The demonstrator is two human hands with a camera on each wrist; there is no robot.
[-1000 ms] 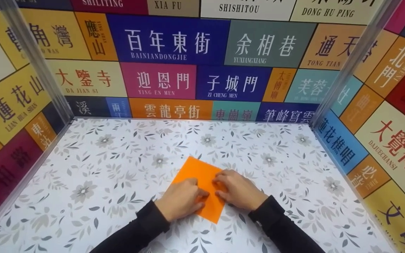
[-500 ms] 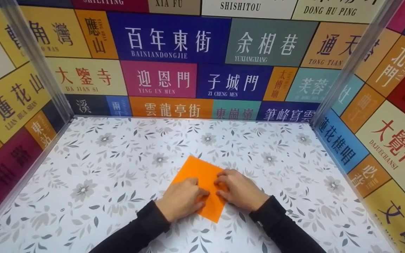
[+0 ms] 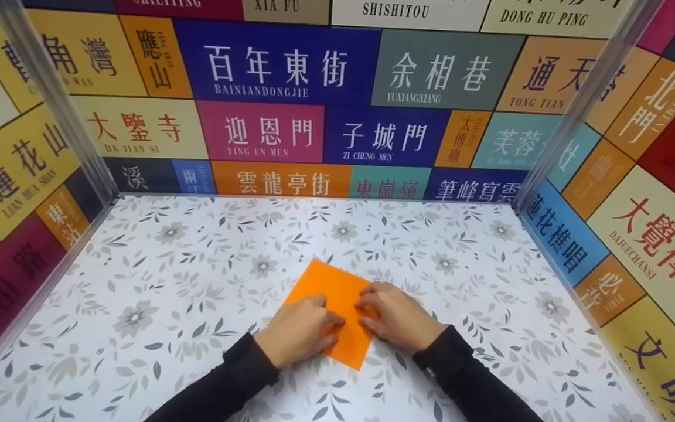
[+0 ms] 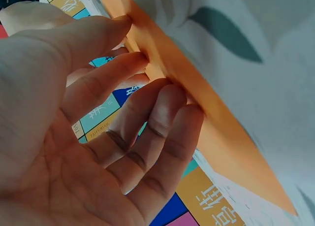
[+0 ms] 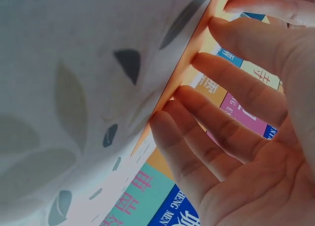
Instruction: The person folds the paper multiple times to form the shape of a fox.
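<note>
An orange sheet of paper (image 3: 343, 287) lies flat on the flowered tabletop, turned at an angle, one corner toward the back. My left hand (image 3: 299, 331) rests on its left part, covering some of that edge. On the right edge, the fingertips of my right hand (image 3: 402, 316) touch the sheet. In the left wrist view, the fingertips of the left hand (image 4: 108, 122) press on the orange paper (image 4: 229, 142), with the fingers gently bent. The right wrist view has the right hand (image 5: 246, 117) with its fingers nearly straight, tips on the paper (image 5: 199, 39).
A white tabletop (image 3: 214, 234) with grey leaves and flowers surrounds the sheet. Colourful panels with Chinese characters form a back wall (image 3: 285, 64), a left wall (image 3: 27, 158) and a right wall (image 3: 648, 223). Clear corner posts (image 3: 589, 99) stand where the walls meet.
</note>
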